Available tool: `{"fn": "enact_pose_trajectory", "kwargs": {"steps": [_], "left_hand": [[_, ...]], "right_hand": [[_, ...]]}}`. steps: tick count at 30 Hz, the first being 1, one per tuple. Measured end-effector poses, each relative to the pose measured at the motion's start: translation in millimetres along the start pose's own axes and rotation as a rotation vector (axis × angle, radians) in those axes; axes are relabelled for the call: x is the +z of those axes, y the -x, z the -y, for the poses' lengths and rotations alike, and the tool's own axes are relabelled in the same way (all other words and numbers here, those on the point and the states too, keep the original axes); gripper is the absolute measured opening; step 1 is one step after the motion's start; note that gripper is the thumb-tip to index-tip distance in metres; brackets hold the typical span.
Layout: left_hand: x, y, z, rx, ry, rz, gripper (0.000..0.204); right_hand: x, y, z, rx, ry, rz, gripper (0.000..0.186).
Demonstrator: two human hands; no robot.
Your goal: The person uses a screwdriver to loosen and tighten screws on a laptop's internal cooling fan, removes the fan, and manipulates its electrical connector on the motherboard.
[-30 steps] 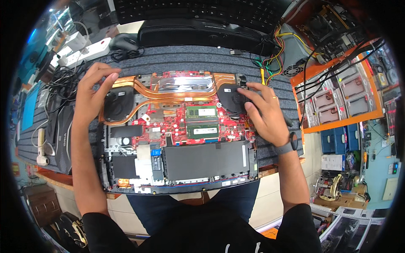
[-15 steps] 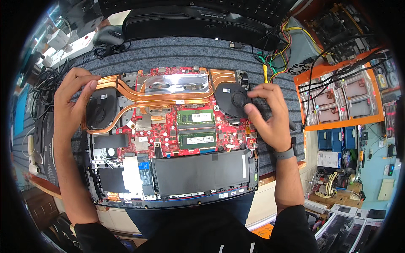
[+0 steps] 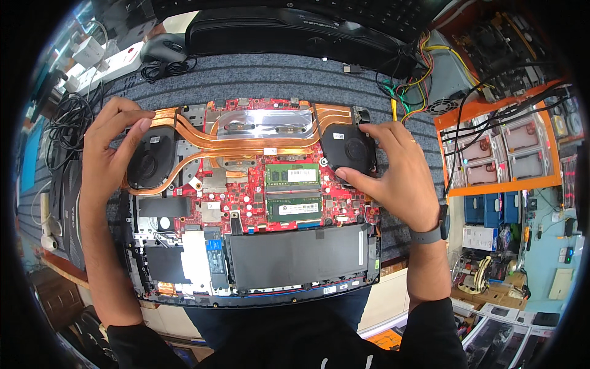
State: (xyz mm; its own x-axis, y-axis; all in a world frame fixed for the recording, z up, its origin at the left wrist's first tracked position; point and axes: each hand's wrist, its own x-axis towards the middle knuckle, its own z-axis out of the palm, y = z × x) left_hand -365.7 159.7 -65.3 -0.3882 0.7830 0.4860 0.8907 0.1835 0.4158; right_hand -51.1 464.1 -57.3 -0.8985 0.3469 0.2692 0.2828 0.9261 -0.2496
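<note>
An opened laptop (image 3: pixel 301 255) lies in front of me, its red motherboard (image 3: pixel 236 206) bare. Across its upper part runs a copper heatsink (image 3: pixel 246 146) with a black fan at each end. My left hand (image 3: pixel 107 147) pinches the heatsink's upper left end between thumb and fingers, above the left fan (image 3: pixel 147 161). Around the right fan (image 3: pixel 347 149) my right hand (image 3: pixel 399 169) is closed, thumb at its lower edge, fingers at its upper right. Below the pipes sit two memory sticks (image 3: pixel 294 174). The flat black battery (image 3: pixel 298 255) fills the near side.
The laptop rests on a grey ribbed mat (image 3: pixel 258 77). A long black speaker bar (image 3: pixel 295 37) and a mouse (image 3: pixel 163 48) lie behind it. Coiled black cables (image 3: pixel 67 123) are at the left. At the right are coloured wires (image 3: pixel 424 67) and an orange-framed case (image 3: pixel 504 147).
My right hand has closed round the right fan, its thumb moving left and down onto the lower edge. My left hand keeps its pinch. The whole view has shifted slightly.
</note>
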Motion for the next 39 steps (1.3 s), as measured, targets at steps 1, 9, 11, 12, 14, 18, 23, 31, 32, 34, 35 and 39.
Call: {"fn": "enact_pose_trajectory", "kwargs": {"steps": [1,9,11,12,14,18,23,31,32,34,35,39], "left_hand": [[0,0,0,-0.015,0.008,0.011,0.013],[1,1,1,0.001,0.005,0.011,0.013],[2,1,0,0.006,-0.007,0.021,0.013],[2,1,-2,0.008,-0.015,0.028,0.013],[4,1,-4,0.0,-0.016,0.04,0.013],[4,2,-2,-0.013,-0.011,0.049,0.013],[3,2,-2,-0.01,-0.032,0.059,0.013],[3,1,-3,-0.014,-0.034,0.073,0.013],[3,1,-3,-0.009,-0.039,0.073,0.013],[3,1,-3,0.0,-0.048,0.071,0.013],[3,1,-3,-0.002,-0.047,0.07,0.013],[4,2,-4,-0.015,-0.044,0.067,0.013]], "right_hand": [[-1,-3,-1,-0.008,0.018,0.009,0.066],[-10,-8,-20,-0.222,-0.231,0.009,0.036],[-14,-2,-20,-0.223,-0.295,0.04,0.023],[-14,0,-21,-0.235,-0.296,0.05,0.02],[-12,0,-20,-0.29,-0.305,0.082,0.017],[-6,2,-18,-0.365,-0.312,0.124,0.022],[-7,3,-16,-0.37,-0.316,0.146,0.021],[1,3,-12,-0.308,-0.309,0.047,0.018],[0,2,-11,-0.289,-0.304,0.023,0.018],[-1,2,-9,-0.274,-0.306,0.013,0.018],[-1,1,-9,-0.28,-0.314,0.026,0.018],[5,2,-2,-0.318,-0.307,0.053,0.019]]}}
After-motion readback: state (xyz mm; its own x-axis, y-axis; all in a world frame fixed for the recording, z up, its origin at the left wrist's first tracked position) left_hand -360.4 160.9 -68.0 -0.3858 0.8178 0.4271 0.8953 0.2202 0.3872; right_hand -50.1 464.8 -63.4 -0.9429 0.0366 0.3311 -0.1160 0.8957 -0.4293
